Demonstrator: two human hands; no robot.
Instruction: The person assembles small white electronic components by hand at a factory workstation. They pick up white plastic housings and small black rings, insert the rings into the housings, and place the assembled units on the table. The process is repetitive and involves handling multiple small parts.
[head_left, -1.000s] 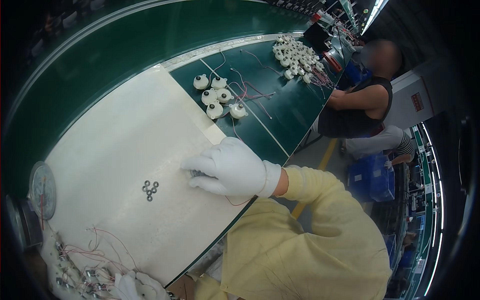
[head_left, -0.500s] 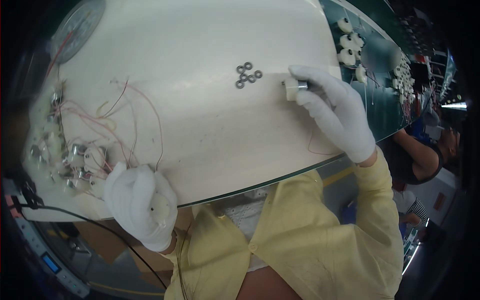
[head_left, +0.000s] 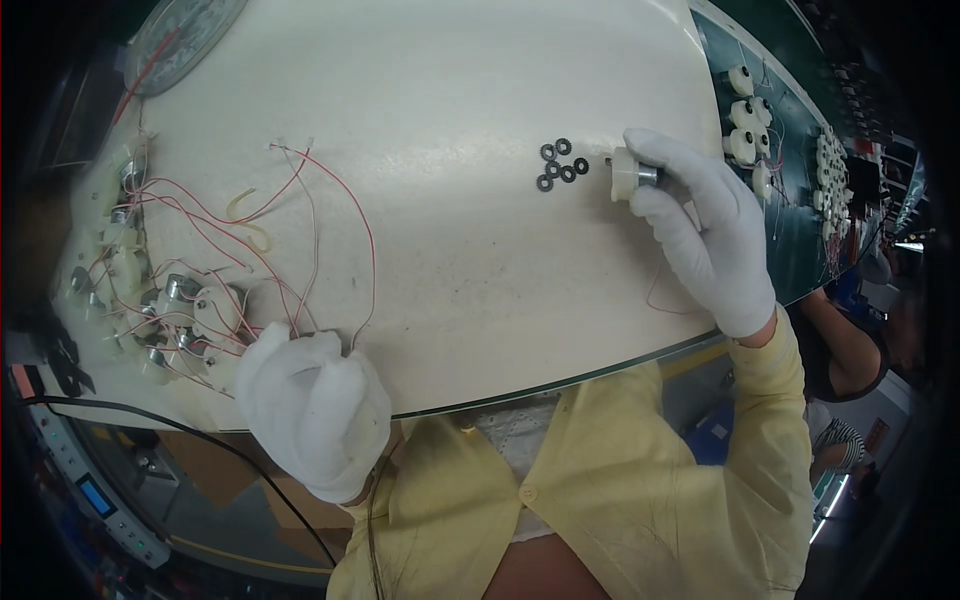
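Note:
My right hand [head_left: 710, 230], in a white glove, pinches a small motor [head_left: 625, 174] between thumb and fingers. The motor has a white plastic housing, a silver body and a short shaft pointing left; a thin red wire [head_left: 655, 290] hangs below the hand. Left of it, several small dark rings [head_left: 553, 168] lie on the white tabletop [head_left: 450, 270]. My left hand [head_left: 315, 415], also gloved, is closed near the front edge. Red and white wires [head_left: 370, 270] run up from it; the white-housed motor in it is mostly hidden by the fingers.
Several wired motors [head_left: 215, 310] crowd the left side. A clear round container [head_left: 185, 45] sits far left. More motors [head_left: 742, 115] stand on a green surface [head_left: 715, 55] at right. A black cable [head_left: 200, 430] crosses lower left, above a control box [head_left: 95, 495]. Another person [head_left: 845, 335] sits right.
The view has shifted, so the table appears further right. The left hand has turned, hiding the white disc seen in it before. The right hand keeps its motor beside the rings.

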